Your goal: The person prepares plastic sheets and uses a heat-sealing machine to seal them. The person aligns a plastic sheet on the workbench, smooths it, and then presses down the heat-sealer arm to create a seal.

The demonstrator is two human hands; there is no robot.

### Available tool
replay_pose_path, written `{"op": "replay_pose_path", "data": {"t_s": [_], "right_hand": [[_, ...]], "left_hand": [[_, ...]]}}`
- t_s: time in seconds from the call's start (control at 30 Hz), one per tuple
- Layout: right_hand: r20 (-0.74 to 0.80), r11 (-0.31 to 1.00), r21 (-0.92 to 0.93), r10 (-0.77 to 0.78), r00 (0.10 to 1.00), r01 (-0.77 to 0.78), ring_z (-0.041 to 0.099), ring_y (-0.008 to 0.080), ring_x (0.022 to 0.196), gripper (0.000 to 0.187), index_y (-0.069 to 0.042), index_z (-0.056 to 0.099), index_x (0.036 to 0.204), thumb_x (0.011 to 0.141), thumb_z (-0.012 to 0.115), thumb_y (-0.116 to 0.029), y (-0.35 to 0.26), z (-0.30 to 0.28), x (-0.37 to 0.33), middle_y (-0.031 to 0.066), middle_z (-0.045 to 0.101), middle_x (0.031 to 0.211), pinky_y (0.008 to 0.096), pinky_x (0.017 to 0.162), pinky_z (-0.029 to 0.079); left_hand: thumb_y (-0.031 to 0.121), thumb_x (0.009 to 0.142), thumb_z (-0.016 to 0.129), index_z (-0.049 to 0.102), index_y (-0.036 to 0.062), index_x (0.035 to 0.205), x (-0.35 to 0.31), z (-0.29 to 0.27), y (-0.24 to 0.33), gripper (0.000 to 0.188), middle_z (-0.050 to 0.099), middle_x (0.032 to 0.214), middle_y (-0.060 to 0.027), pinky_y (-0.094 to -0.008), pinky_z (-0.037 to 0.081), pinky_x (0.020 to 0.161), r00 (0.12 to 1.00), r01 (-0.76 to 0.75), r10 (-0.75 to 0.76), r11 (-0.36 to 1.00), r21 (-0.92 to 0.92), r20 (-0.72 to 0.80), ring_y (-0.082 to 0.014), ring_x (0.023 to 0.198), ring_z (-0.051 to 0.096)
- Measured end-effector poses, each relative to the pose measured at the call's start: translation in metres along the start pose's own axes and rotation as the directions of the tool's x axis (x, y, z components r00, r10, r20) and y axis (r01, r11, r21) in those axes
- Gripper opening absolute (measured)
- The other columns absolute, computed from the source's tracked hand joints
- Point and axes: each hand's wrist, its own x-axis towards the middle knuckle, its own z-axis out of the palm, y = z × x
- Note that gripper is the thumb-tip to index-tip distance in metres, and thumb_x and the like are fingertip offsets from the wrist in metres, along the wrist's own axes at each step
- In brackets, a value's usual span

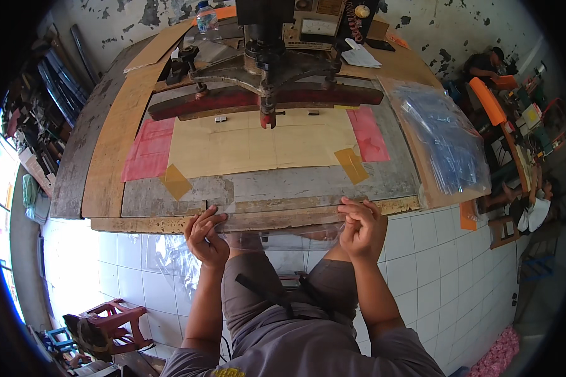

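One worktop point(85, 151) carries one pile of bluish plastic point(443, 141) along its right edge, while at its front edge one clear plastic sheet point(283, 240) spans between the left hand point(206, 237) and right hand point(363, 231), both nearly closed, pinching it.

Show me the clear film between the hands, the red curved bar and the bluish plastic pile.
Clear film point(283, 240): head view, middle of its span.
Red curved bar point(326, 97): head view, right half of its front.
Bluish plastic pile point(443, 141): head view, middle of its top.
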Motion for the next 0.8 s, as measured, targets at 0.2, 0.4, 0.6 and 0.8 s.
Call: {"op": "replay_pose_path", "data": {"t_s": [0.2,0.4,0.6,0.8], "right_hand": [[-0.060,0.994,-0.087,-0.072,0.996,0.066,0.078,0.0207,0.104,0.009,-0.011,0.053,0.107,0.102,0.060,-0.006,0.011,0.012,-0.009,0.0035,0.080,0.100,0.0362,0.103,0.045],[0.144,0.998,-0.059,-0.006,0.990,0.014,0.077,0.0257,0.088,0.006,-0.008,0.062,0.105,0.100,0.064,-0.005,-0.008,-0.032,0.029,0.0052,0.079,0.096,0.0327,0.077,0.056],[0.242,0.818,0.237,0.473,0.847,-0.525,0.062,0.0091,0.073,0.011,0.002,0.067,0.103,0.100,0.070,-0.008,-0.041,-0.047,0.093,0.0046,0.070,0.089,0.0239,0.069,0.051],[0.466,0.729,0.135,0.551,0.692,-0.671,0.070,0.0117,0.076,0.013,0.002,0.071,0.098,0.098,0.073,-0.011,0.037,0.012,0.136,0.0050,0.074,0.083,0.0270,0.071,0.054]], "left_hand": [[0.015,0.114,0.038,0.039,0.0141,0.119,-0.004,0.008,-0.008,0.006,0.079,0.102,-0.0078,-0.0450,0.045,0.099,0.997,-0.070,0.071,0.995,0.071,-0.013,-0.0281,0.104,0.077],[0.010,0.112,0.037,0.039,0.0119,0.119,0.004,-0.014,0.000,0.007,0.078,0.098,-0.0107,-0.0470,0.044,0.101,0.999,-0.039,0.039,0.999,0.004,0.016,-0.0265,0.091,0.076],[0.013,0.106,0.059,0.061,0.0031,0.101,0.086,-0.045,0.050,0.011,0.065,0.072,-0.0087,-0.0317,0.048,0.059,0.883,0.457,-0.444,0.888,-0.060,0.150,-0.0173,0.062,0.062],[0.020,0.105,0.061,0.066,0.0011,0.101,0.142,0.004,-0.005,0.019,0.066,0.068,-0.0113,-0.0355,0.048,0.060,0.705,0.577,-0.541,0.813,0.073,0.459,-0.0193,0.059,0.063]]}}
